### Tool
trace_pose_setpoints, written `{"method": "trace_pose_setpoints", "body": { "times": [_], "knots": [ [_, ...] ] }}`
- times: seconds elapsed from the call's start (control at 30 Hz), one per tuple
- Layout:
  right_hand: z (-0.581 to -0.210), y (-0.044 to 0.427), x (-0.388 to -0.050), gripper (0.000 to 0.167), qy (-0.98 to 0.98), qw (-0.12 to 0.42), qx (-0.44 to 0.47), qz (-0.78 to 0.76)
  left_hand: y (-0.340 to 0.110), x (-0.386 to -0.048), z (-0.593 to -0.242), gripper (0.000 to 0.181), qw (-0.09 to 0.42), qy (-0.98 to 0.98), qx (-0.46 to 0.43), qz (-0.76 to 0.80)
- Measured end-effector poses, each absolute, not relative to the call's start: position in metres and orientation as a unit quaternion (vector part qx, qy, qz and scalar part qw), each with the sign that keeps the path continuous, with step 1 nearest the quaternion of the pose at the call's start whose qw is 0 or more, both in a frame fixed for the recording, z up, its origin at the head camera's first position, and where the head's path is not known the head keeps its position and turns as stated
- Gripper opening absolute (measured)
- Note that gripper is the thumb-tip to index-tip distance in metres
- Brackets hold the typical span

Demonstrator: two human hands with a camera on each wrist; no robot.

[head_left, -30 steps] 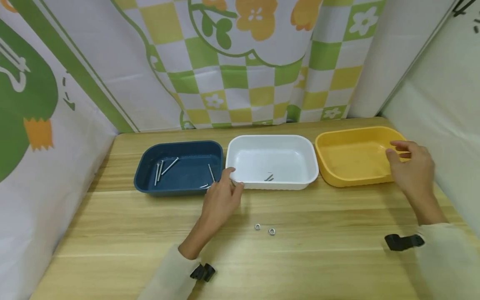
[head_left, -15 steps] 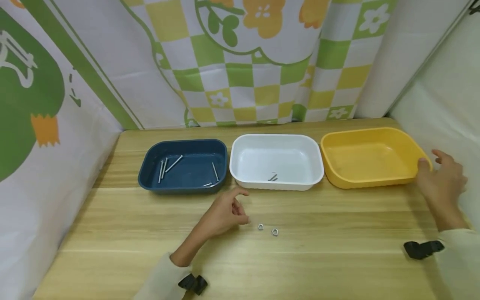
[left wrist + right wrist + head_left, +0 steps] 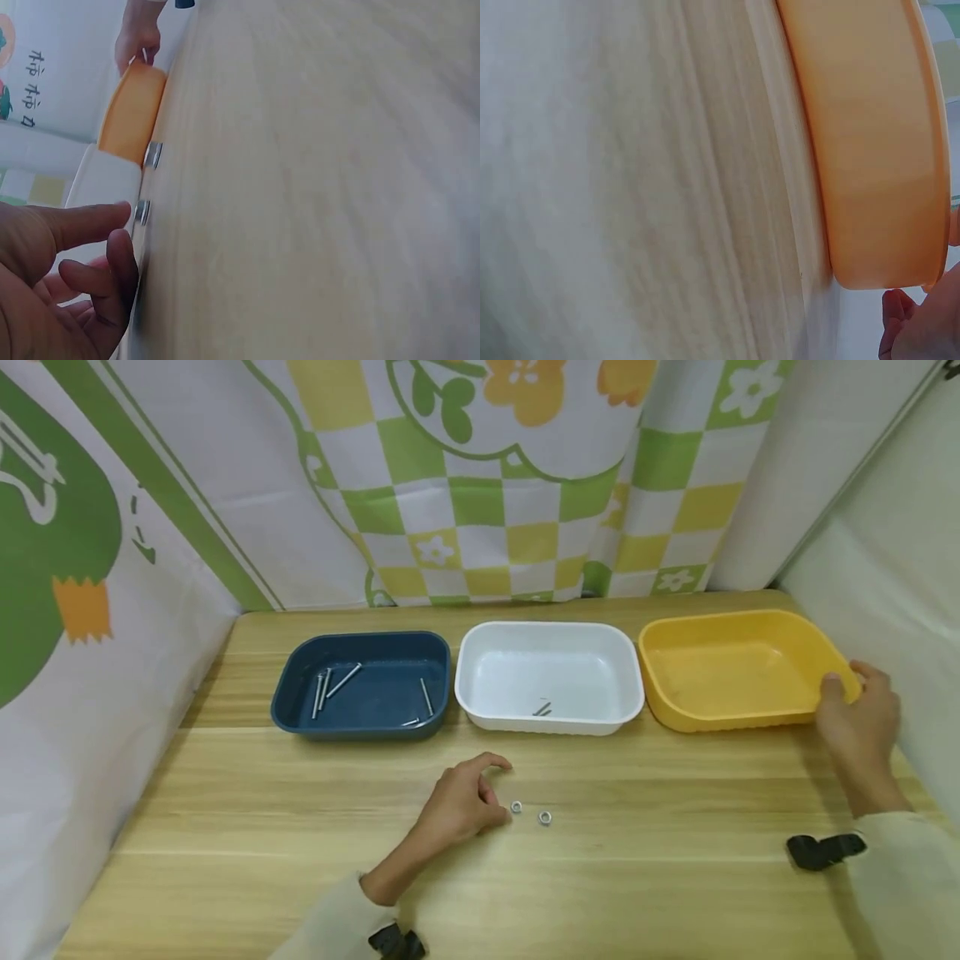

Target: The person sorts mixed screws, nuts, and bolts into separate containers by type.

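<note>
Two small metal nuts lie on the wooden table, a left nut (image 3: 516, 807) and a right nut (image 3: 545, 817). My left hand (image 3: 465, 802) is just left of them, thumb tip close beside the left nut, index finger apart from the thumb and nothing held. In the left wrist view, the thumb of that hand (image 3: 82, 225) appears near a nut (image 3: 142, 212). At the far right, my right hand (image 3: 860, 718) grips the right rim of a yellow tray (image 3: 735, 724), thumb at the inner edge. Its outer fingers are partly hidden.
A dark blue tray (image 3: 360, 732) with several bolts (image 3: 344, 680) stands at the left. Between it and the yellow tray is a white tray (image 3: 547, 724) holding a few small thin metal pieces (image 3: 542, 709). A patterned cloth (image 3: 480, 518) hangs behind.
My left hand has come from the white tray's front left corner down to the nuts. The right hand has shifted to the yellow tray's right rim and now holds it.
</note>
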State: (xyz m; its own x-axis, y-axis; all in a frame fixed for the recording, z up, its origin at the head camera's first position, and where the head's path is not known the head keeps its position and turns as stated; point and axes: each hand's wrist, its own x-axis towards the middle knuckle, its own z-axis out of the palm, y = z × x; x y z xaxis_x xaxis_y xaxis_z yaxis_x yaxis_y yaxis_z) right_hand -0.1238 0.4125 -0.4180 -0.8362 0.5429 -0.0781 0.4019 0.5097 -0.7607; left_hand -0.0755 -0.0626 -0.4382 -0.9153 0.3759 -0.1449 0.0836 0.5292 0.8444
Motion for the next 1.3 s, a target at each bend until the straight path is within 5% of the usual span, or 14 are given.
{"method": "trace_pose_setpoints", "body": {
  "times": [0.33,0.53,1.3],
  "knots": [
    [-0.418,0.416,-0.123,0.056,-0.873,0.146,-0.288,0.365,-0.049,-0.075,-0.441,0.027,0.116,0.89,0.167,0.409],
    [-0.42,0.42,-0.122,0.057,-0.879,0.124,-0.276,0.37,-0.045,-0.075,-0.44,0.019,0.116,0.889,0.173,0.407],
    [-0.424,0.424,-0.116,0.057,-0.867,0.13,-0.267,0.4,-0.04,-0.074,-0.432,0.013,0.104,0.896,0.178,0.393]
  ]
}}
